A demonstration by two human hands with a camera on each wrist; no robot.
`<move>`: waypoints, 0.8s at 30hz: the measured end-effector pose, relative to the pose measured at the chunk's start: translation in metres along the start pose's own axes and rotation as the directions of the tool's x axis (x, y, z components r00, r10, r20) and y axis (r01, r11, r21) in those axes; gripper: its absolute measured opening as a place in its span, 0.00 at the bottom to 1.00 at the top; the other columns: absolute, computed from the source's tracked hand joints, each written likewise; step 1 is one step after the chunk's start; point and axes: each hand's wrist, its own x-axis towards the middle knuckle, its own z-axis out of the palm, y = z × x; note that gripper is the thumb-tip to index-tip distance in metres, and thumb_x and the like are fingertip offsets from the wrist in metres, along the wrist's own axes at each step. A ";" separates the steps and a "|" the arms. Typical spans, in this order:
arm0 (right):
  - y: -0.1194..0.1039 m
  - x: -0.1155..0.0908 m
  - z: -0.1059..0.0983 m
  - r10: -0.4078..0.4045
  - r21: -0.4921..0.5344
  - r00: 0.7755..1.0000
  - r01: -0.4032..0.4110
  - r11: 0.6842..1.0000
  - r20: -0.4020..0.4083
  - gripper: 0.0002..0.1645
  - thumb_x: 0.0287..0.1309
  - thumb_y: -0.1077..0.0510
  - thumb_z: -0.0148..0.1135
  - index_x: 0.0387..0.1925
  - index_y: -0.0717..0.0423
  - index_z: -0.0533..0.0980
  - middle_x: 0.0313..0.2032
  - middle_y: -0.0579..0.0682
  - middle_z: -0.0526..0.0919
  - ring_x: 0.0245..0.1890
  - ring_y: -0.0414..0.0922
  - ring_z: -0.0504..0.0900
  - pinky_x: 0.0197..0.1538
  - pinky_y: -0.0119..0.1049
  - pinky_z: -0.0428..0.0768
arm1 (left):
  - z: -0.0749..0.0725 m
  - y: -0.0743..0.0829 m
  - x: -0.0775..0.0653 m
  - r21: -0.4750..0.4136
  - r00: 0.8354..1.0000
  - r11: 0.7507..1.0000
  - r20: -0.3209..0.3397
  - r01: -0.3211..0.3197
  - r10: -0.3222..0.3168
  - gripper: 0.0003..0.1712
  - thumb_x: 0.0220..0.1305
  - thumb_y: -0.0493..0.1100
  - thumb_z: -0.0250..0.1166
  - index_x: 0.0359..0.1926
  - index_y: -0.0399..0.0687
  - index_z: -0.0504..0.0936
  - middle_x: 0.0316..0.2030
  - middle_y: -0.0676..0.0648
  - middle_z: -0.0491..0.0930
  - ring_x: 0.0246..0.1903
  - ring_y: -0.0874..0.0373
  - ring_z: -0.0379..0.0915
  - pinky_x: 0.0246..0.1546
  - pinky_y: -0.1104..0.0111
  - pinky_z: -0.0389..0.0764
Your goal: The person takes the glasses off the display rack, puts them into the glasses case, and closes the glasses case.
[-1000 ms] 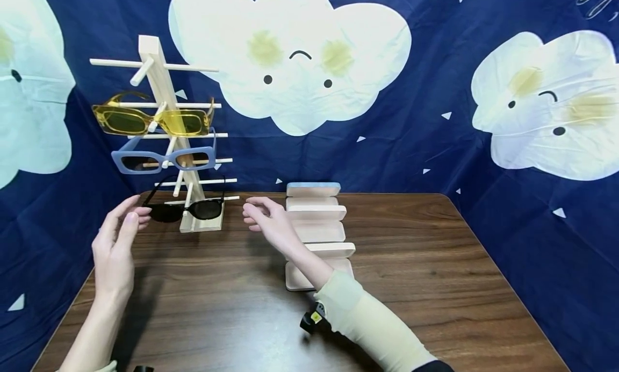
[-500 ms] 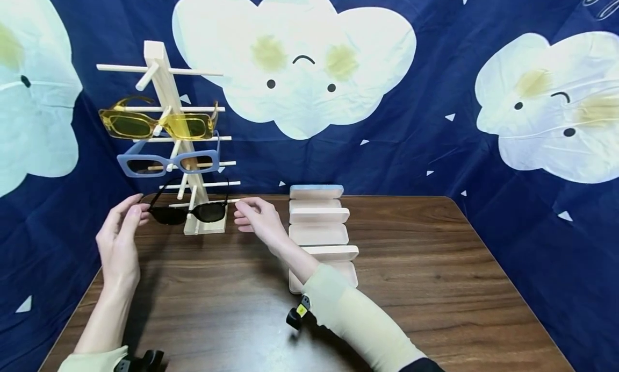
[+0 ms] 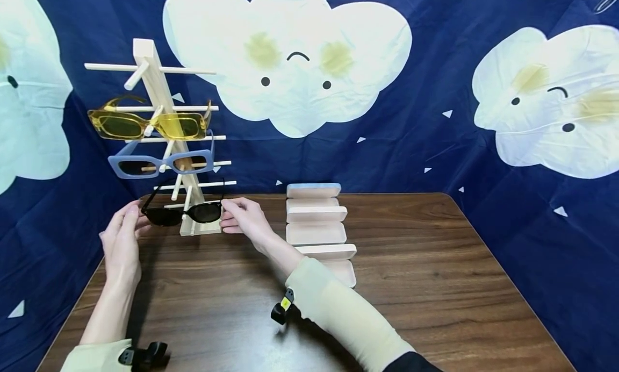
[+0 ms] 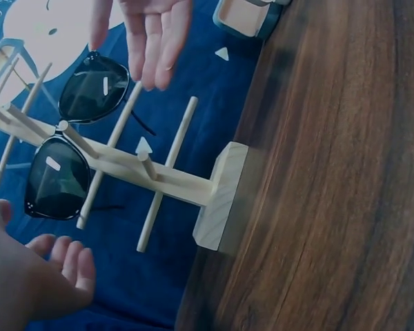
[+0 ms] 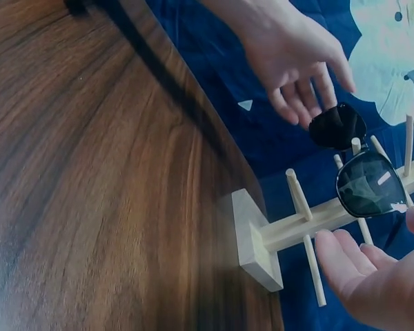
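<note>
Black sunglasses (image 3: 204, 213) hang on a low peg of the pale wooden display stand (image 3: 157, 81), lenses facing forward. My left hand (image 3: 121, 240) is at their left end, thumb and fingers relaxed beside the frame corner. In the left wrist view, the thumb of that hand (image 4: 27, 279) lies close to the lower lens corner. At the other end, my right hand (image 3: 246, 221) has its thumb tip right at the frame corner, with relaxed fingers extended beside the temple. A gap shows between thumb and fingers of the right hand (image 4: 155, 41) in the left wrist view.
Above the black pair hang blue-framed sunglasses (image 3: 136, 167) and yellow sunglasses (image 3: 181, 126); the top pegs carry nothing. Right of the stand, several glasses cases (image 3: 316, 233) lie open in a column on the wooden table (image 3: 411, 264). A blue cloud-print cloth (image 3: 387, 157) surrounds the table.
My right hand has moved left, from beside the stand to the right end of the black sunglasses. The left hand has edged closer to their left end. The sunglasses stay on the peg.
</note>
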 end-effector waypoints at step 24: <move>-0.015 -0.011 0.007 -0.038 0.052 0.997 0.035 0.998 0.067 0.21 0.76 0.57 0.54 0.60 0.69 0.75 0.46 0.74 0.85 0.50 0.69 0.85 0.51 0.47 0.87 | 0.007 0.013 -0.015 -0.038 0.997 0.999 0.072 -0.011 0.014 0.11 0.74 0.42 0.63 0.40 0.41 0.89 0.36 0.54 0.90 0.26 0.64 0.83 0.29 0.77 0.83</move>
